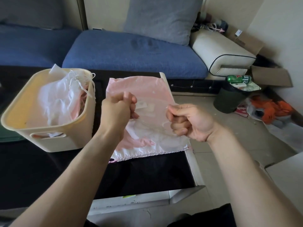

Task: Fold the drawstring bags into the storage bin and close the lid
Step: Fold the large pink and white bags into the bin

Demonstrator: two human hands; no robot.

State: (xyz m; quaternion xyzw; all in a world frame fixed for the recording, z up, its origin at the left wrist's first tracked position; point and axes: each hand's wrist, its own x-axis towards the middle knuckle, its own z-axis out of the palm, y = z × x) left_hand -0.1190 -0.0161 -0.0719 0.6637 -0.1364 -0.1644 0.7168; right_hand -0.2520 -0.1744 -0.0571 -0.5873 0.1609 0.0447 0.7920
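One pink drawstring bag lying flat on the black table, right of the bin, with the gathered white drawstring hem along its near edge. Over it, one translucent sheet-like bag lifted between two hands; whether a separate bag or a layer of the pink one, cannot tell. Left hand curled into a fist, thumb and fingers pinching the left edge of the translucent bag. Right hand likewise curled, fingers closed round the right edge, knuckles turned toward the left. Both forearms bare, reaching in from the near side.

One cream storage bin standing on the table just left of the pink bag, open at the top, no lid seen on it. Inside, a heap of white bags with a knot of white cords draped over the far right corner, and a strip of pink showing beneath; exact count of bags inside cannot be told. One cut-out handle visible on the near wall.

Beyond the table, one blue sofa with one grey cushion leaning at the back and one cream armrest at the right end. On the floor to the right, one dark waste bin with one green can lying on top, one brown cardboard box behind it, and one orange bundle farther right.
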